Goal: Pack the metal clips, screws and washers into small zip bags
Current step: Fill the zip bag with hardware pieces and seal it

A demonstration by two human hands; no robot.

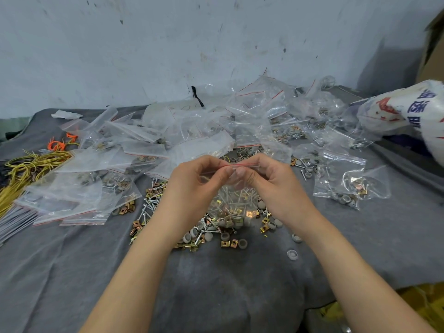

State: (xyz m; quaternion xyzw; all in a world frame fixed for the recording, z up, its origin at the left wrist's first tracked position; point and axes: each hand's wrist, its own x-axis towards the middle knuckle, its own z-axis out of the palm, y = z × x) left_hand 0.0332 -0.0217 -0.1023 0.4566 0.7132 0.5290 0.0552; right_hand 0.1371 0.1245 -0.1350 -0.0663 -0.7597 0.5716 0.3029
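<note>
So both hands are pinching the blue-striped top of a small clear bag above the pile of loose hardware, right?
Not quite: the head view shows the stripe is red, not blue. The left hand and right hand do pinch the top of the small clear bag above the pile of loose hardware.

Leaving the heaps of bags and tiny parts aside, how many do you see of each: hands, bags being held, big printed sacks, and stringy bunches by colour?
Hands: 2, the left hand and the right hand
Zip bag pinched by both hands: 1
Printed sack: 1
Yellow bunch: 1
Orange bunch: 1
Total: 6
</note>
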